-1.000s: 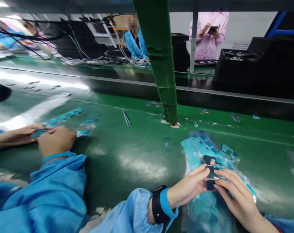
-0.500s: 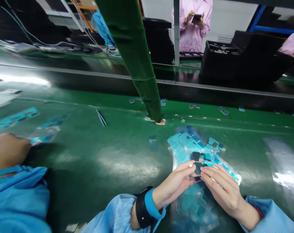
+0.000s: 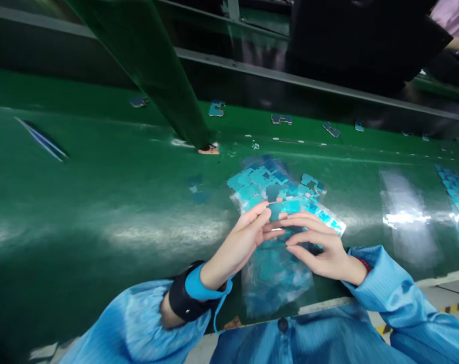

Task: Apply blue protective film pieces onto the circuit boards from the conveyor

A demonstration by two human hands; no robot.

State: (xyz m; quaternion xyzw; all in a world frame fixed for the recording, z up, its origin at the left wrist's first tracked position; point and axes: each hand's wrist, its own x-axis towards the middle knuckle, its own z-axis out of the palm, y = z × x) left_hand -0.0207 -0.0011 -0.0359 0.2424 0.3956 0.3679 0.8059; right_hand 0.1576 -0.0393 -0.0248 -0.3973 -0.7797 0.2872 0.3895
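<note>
A small blue board piece (image 3: 290, 206) is between my hands, above a pile of blue board pieces (image 3: 252, 183) on clear plastic. My left hand (image 3: 254, 227) has its thumb and fingers closed on the piece's left side. Alongside its right and lower edge is my right hand (image 3: 316, 242), with the fingers spread apart and the fingertips near the piece. Clear plastic bags (image 3: 278, 283) holding more blue pieces lie under and below my hands. A wristband with a blue strap circles my left wrist.
Tweezers (image 3: 43, 140) lie at the left. A green-wrapped post (image 3: 168, 86) stands on the green table. Single boards (image 3: 281, 120) line the far strip. A clear bag (image 3: 406, 217) and more blue pieces (image 3: 455, 202) lie right. Part of a person in pink shows top right.
The view has tilted down and shifted right, so the neighbouring arm at the left is out of frame. My right fingers have spread, and the held piece now shows bright blue instead of dark.
</note>
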